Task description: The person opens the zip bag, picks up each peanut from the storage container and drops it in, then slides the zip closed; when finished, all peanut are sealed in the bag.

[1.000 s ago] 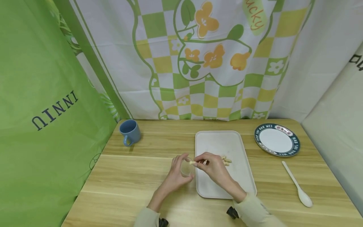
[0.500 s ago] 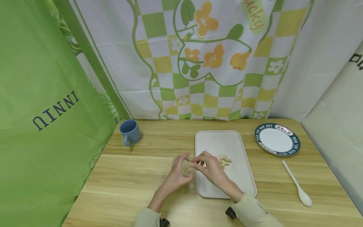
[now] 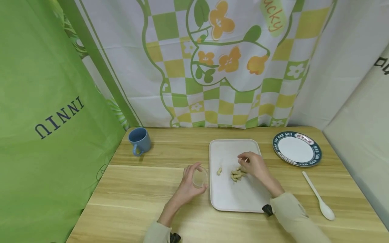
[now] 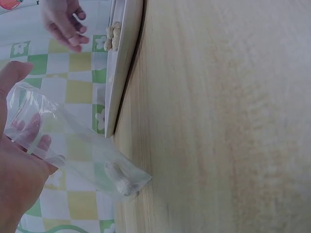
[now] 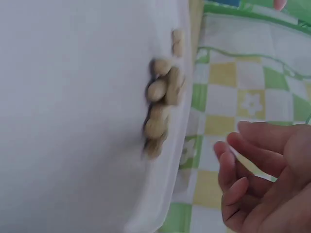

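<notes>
My left hand [image 3: 189,185] holds a clear plastic bag [image 3: 199,178] by its mouth, just left of the tray. In the left wrist view, the bag [image 4: 80,141] hangs tilted with peanuts [image 4: 120,178] in its bottom corner. Several unshelled peanuts [image 3: 237,175] lie in a small pile on the white tray [image 3: 225,199], and a single peanut [image 3: 219,171] lies left of them. My right hand [image 3: 254,164] hovers over the tray beside the pile. Its fingers are loosely bent and apart from the peanuts, with nothing visible between them in the right wrist view.
A blue mug [image 3: 139,140] stands at the table's back left corner. To the right of the tray lie a plate [image 3: 294,150] with a dark patterned rim and a white spoon [image 3: 319,197]. A patterned curtain [image 3: 225,101] hangs behind the wooden table [image 3: 130,192].
A second ago my right hand pinched a peanut at the bag's mouth. It has since let go and moved right, over the tray. My left hand has stayed almost still with the bag.
</notes>
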The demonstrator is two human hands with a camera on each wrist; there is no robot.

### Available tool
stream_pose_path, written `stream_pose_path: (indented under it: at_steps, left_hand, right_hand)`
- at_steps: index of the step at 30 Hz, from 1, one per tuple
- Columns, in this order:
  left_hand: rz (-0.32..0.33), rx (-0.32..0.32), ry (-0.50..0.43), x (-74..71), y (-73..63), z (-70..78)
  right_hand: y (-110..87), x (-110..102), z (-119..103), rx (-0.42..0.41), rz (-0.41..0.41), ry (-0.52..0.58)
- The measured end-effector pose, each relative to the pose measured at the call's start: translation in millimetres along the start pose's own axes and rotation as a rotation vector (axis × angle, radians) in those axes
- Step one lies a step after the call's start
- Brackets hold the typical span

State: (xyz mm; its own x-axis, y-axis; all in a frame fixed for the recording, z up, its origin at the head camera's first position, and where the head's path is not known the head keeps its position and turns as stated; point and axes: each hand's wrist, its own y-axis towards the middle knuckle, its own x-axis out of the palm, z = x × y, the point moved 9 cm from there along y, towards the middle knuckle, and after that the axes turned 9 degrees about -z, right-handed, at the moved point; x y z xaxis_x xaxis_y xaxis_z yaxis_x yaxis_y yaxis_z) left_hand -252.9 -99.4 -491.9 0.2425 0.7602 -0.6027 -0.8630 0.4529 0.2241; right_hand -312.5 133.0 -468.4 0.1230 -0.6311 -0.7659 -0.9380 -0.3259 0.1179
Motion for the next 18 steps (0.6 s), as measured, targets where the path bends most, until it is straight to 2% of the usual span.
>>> stream_pose_path:
  at_steps: [3, 6, 10, 18]
  left_hand:
    - [-0.009, -0.007, -0.008, 1.2, -0.1, -1.0]
    - [-0.005, -0.008, -0.016, 0.9, 0.0, -0.8]
    - [-0.001, -0.004, -0.034, 0.3, 0.5, -1.2]
    - [-0.018, -0.016, -0.052, 2.5, 1.2, -3.5]
  right_hand:
    - [-1.1, 2, 19, 0.048, -0.065, -0.031]
    - [-5.4, 5, 27, 0.06, -0.114, -0.041]
    - [-10.7, 8, 29, 0.05, -0.139, -0.04]
    - [-13.4, 20, 44, 0.136, -0.173, -0.047]
